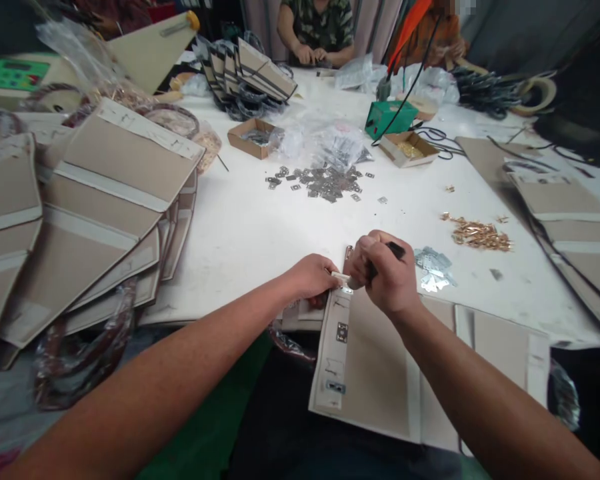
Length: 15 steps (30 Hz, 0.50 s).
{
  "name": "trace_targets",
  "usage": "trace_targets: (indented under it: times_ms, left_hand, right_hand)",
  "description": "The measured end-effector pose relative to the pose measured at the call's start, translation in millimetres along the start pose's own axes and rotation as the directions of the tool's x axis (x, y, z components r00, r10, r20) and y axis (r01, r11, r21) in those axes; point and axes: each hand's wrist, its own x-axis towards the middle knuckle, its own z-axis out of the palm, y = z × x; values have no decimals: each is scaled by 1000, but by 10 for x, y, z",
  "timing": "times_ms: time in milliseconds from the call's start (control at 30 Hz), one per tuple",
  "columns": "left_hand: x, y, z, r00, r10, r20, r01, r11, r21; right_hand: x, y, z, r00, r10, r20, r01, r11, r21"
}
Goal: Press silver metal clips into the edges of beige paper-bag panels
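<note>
A beige bag panel [375,360] with pale strips rests partly on the table edge and partly over my lap. Small metal plates [342,332] sit along its left border. My left hand [314,276] pinches the far end of that border, at a whitish tab. My right hand [389,272] is wrapped in a fist around a dark-handled tool [396,251]. Its working end meets the border beside my left fingertips and is mostly hidden. A wrapped brown handle [291,343] shows under the panel's left side.
Stacked panels [115,167] fill the left, and more panels [575,220] lie at right. Near my right hand are silver plates [434,267] and brass-coloured fasteners [480,235]. Dark metal plates [327,181], small boxes [253,137] and a green device [390,119] stand farther back. Two people sit opposite.
</note>
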Motion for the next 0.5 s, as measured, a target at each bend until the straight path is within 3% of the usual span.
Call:
trace_targets:
  times_ms: [100,200,333,400,500]
  left_hand:
    - [29,-51,-6,999,38,10,-38,999,-4]
    - [34,-80,-13,997,82,15,-82,997,7]
    - [-5,-65,-12,998,66,-4,-66,998,10]
    - [-12,-60,-8,999,45,-11,-45,999,6]
    - [3,-75,-4,999,41,-3,-41,999,6]
  right_hand:
    - [29,-58,82,996,-36,76,33,999,41]
    - [20,-32,96,988,10,154,8,994,-111]
    - [8,-18,-26,988,74,137,-44,976,-212]
    - [10,-56,-76,992,51,112,-32,985,-170]
    - [-2,-89,-64,995,-85,60,85,996,-4]
